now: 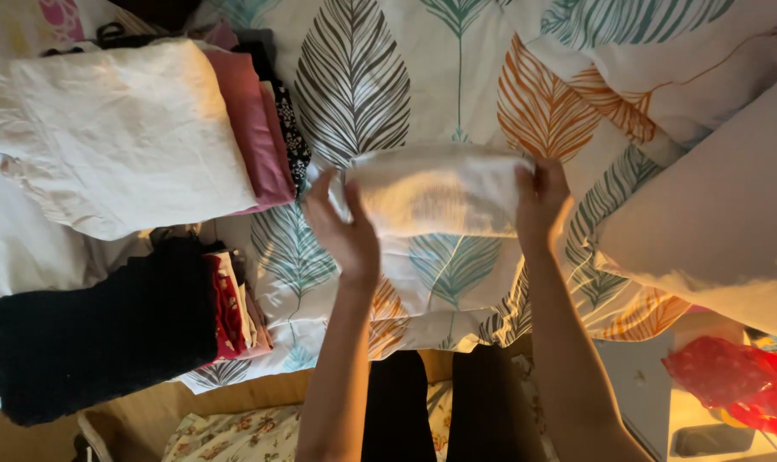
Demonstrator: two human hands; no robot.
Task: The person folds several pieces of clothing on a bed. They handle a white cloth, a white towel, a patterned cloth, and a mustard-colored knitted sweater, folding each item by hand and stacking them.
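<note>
Left hand point(347, 229) and right hand point(540, 198) closed on ends of folded white cloth point(435, 201), above leaf-print bedsheet point(354, 77)

Warm, dim indoor light falls from above onto the bed point(457, 77), brightest on the white cloth point(435, 192) and the white stack point(115, 128) at its left edge. The black pile point(97, 334) and floor sink into shadow. Edges look soft, slightly stretched.
</note>
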